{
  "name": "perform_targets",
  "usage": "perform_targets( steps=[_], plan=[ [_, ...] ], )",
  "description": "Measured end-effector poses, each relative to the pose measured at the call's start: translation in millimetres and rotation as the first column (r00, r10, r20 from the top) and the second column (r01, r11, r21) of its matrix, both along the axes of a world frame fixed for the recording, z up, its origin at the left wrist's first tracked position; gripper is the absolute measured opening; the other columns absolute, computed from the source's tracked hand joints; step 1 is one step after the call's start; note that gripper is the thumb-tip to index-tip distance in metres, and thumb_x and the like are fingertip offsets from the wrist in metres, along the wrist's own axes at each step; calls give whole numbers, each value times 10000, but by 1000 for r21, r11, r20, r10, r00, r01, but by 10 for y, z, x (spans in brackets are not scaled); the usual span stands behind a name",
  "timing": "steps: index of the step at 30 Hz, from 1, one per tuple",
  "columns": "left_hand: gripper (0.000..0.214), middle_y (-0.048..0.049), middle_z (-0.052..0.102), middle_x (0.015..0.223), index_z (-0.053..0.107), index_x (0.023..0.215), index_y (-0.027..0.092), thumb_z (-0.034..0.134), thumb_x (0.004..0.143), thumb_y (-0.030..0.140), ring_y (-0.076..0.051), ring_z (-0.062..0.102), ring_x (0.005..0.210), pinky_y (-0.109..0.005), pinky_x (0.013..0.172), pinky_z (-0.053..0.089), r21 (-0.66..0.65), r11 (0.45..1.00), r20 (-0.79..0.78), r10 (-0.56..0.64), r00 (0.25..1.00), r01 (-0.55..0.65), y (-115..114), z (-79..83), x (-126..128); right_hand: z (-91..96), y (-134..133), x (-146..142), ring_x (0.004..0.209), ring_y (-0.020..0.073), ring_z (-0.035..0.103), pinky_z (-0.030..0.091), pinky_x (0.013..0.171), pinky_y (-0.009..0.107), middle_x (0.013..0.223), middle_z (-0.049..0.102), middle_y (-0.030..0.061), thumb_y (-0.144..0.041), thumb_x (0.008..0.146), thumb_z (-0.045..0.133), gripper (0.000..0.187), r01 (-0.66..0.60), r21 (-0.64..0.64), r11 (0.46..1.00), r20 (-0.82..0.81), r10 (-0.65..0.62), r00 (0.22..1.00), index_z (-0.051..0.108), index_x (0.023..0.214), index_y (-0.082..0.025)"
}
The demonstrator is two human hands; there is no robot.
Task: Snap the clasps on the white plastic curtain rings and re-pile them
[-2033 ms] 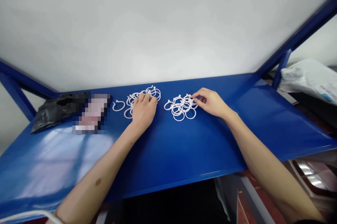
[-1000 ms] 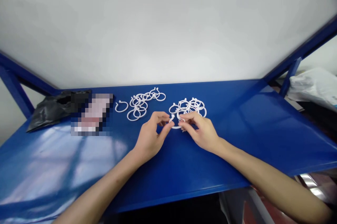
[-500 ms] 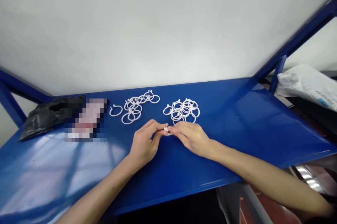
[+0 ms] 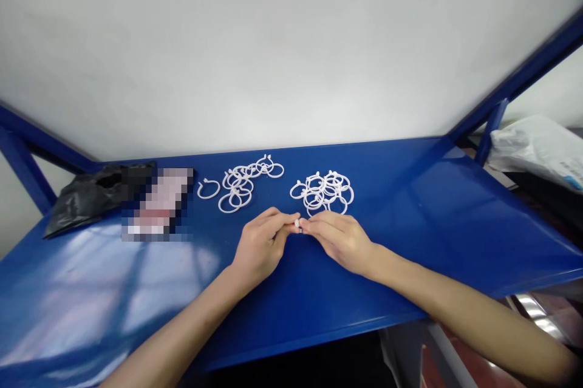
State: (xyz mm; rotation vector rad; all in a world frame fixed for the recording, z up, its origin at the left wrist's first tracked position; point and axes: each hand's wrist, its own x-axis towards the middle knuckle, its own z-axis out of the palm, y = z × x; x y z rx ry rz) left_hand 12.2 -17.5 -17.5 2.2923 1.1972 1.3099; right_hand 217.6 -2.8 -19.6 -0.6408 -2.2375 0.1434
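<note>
My left hand (image 4: 259,245) and my right hand (image 4: 345,241) meet fingertip to fingertip over the blue table. Both pinch the knobbed ends of a small white plastic ring (image 4: 297,223); fingers hide most of its loop. Just beyond my right hand lies a pile of similar white rings (image 4: 322,176), overlapping one another. Farther left is a second loose group of white rings (image 4: 236,190), several with gaps between their knobbed ends. One open ring (image 4: 209,197) lies apart at that group's left.
On the left of the blue table (image 4: 410,206) lie a black plastic bag (image 4: 84,200) and a pixelated flat object (image 4: 161,200). A pale wall or panel (image 4: 291,54) rises behind. Blue frame bars flank both sides, and a white plastic package (image 4: 537,145) is at the right.
The view has swung slightly left. Between my fingertips, the ring's white ends have turned or come closer together, and less of the ring shows. Both hands keep their pinch.
</note>
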Motion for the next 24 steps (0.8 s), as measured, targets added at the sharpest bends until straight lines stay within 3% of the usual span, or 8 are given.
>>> perform_targets(
  steps=[3, 7, 12, 17, 24],
  plan=[
    [137, -30, 756, 925, 700, 1051, 200, 599, 959, 206, -155, 666, 797, -283, 741, 573, 8, 999, -139, 42, 989, -41, 77, 12, -50, 70, 94, 2, 885, 166, 704, 621, 749, 316, 1012, 727, 64, -182, 1009, 511, 208, 82, -44, 996, 36, -80, 996, 682, 1119, -226],
    [314, -99, 749, 1066, 642, 1241, 149, 588, 967, 294, -272, 627, 997, -441, 904, 546, 135, 972, -363, 228, 903, -191, 264, -8, -218, 207, 381, 76, 827, 178, 661, 577, 697, 341, 1052, 675, 99, -272, 1002, 544, 196, 311, -119, 943, 39, -308, 951, 717, 1052, -195],
    [359, -197, 671, 1238, 642, 1255, 101, 564, 933, 241, -401, 568, 1148, -554, 933, 490, 204, 913, -537, 406, 740, -353, 512, -90, -342, 381, 832, 116, 827, 199, 620, 517, 789, 377, 877, 717, 43, -176, 916, 640, 108, 370, -267, 890, 255, -305, 918, 729, 970, -205],
    [397, -227, 614, 1331, 610, 1297, 95, 486, 926, 164, -418, 527, 1217, -552, 937, 463, 234, 899, -608, 433, 665, -370, 735, -136, -254, 417, 1082, -50, 844, 198, 628, 490, 836, 363, 869, 744, 44, -126, 859, 632, 105, 430, -315, 846, 358, -314, 879, 716, 879, -185],
    [200, -159, 689, 1131, 712, 981, 200, 518, 939, 213, -366, 561, 1072, -495, 832, 458, 319, 878, -607, 479, 634, -358, 886, -100, -293, 356, 1072, -133, 877, 228, 602, 481, 837, 386, 891, 718, 86, -183, 906, 586, 144, 465, -286, 838, 397, -338, 853, 725, 871, -174]
  ],
)
